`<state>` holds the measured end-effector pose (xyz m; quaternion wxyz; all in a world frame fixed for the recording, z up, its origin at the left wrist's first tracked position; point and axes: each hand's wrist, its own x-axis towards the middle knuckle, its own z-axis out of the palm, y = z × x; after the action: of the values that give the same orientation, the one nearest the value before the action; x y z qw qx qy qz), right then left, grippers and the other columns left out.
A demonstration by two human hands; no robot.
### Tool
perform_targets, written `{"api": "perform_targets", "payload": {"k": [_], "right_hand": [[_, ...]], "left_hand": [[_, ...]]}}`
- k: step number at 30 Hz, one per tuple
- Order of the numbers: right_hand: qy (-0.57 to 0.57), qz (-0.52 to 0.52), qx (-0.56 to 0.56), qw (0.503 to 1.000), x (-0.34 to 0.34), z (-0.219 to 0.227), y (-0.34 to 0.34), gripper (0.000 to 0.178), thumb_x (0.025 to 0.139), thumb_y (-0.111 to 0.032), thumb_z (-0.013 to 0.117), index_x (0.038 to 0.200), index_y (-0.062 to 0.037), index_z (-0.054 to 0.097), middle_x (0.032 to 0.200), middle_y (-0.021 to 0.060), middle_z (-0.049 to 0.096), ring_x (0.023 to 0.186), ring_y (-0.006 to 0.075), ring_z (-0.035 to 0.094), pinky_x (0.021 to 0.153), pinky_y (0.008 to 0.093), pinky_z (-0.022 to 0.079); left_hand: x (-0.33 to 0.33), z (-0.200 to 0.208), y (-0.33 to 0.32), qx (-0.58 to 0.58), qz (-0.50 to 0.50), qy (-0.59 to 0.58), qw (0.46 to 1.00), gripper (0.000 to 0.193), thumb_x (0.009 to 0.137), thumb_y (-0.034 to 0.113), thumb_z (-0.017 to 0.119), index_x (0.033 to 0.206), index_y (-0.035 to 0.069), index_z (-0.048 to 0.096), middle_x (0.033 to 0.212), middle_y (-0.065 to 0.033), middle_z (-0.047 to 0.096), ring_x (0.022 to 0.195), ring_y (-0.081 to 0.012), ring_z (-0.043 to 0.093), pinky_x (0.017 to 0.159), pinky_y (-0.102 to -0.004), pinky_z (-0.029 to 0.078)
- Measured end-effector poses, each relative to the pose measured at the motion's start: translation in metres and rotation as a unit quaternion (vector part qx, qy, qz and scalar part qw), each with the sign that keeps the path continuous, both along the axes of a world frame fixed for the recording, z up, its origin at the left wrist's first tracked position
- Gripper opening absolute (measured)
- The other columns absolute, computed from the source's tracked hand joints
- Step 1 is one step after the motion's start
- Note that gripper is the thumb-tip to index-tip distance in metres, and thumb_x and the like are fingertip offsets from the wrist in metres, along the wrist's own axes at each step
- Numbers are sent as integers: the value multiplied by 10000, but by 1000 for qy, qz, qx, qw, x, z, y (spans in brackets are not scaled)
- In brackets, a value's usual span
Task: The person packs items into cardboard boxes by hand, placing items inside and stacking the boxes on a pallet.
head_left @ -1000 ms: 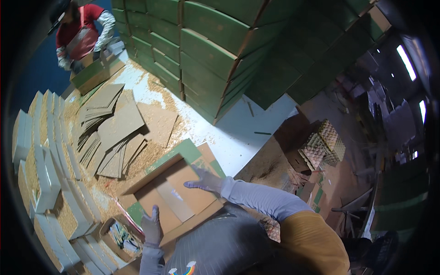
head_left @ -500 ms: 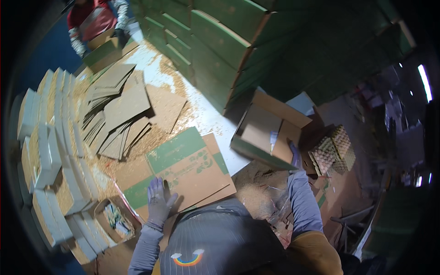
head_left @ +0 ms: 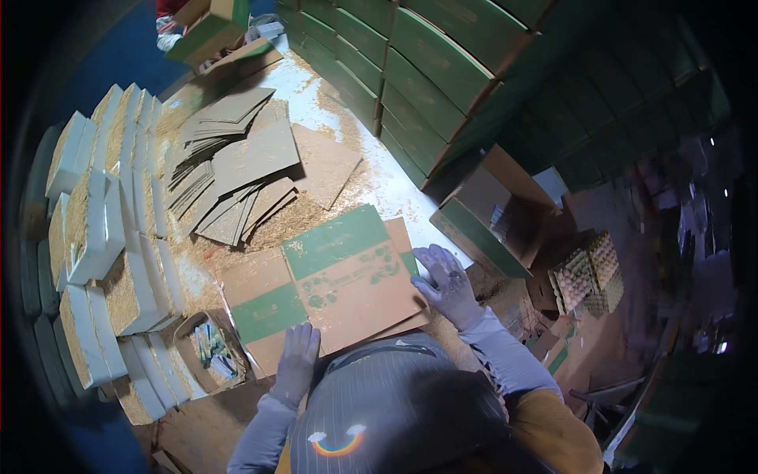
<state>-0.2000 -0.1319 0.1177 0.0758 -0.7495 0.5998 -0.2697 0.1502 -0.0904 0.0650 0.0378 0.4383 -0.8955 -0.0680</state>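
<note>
Left hand palm down, fingers straight; right hand farther forward, thumb spread from fingers. Both gloved, forearms angled inward.

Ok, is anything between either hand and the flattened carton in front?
Nothing visible: the left hand overlaps the near edge of the flattened carton, and the right hand is at its right edge. The open box stands beyond that hand.

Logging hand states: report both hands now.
Left hand: open, on near edge of the flat carton.
Right hand: open, at its right edge.
</note>
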Motion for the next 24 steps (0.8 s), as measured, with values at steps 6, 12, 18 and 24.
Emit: {"api": "perform_targets", "payload": {"k": [6, 12, 18, 24], "right_hand": [[60, 150, -111, 981, 50, 107, -27, 512, 832, -289, 678, 1280, -95, 524, 1315, 123, 511, 1225, 311, 475, 1063, 508, 351], [104, 226, -174, 953, 61, 61, -67, 449, 864, -331, 640, 1258, -139, 539, 1324, 108, 502, 1247, 313, 444, 1071, 533, 312], [-12, 265, -285, 921, 46, 34, -61, 323, 816, -276, 671, 1127, -213, 611, 1218, 97, 527, 1140, 317, 479, 1021, 555, 344], [43, 259, -217, 940, 58, 49, -85, 382, 776, -237, 708, 1139, -175, 607, 1248, 89, 536, 1168, 306, 485, 1023, 542, 338]], "left_hand": [[4, 179, -29, -69, 61, 90, 992, 324, 807, 164, 626, 1113, 60, 618, 1080, -149, 590, 981, -334, 578, 800, -418, 487], [62, 192, -110, 429, 160, 234, 857, 344, 819, 261, 703, 1076, 32, 693, 968, -136, 690, 892, -125, 641, 825, -263, 490], [102, 150, -74, 289, 266, 184, 901, 367, 844, 294, 660, 1085, 18, 669, 983, -173, 682, 892, -258, 661, 820, -311, 502], [80, 195, -70, 397, 175, 190, 881, 577, 826, 429, 669, 1198, -8, 611, 1071, -188, 671, 1002, -240, 638, 880, -319, 468]]}}
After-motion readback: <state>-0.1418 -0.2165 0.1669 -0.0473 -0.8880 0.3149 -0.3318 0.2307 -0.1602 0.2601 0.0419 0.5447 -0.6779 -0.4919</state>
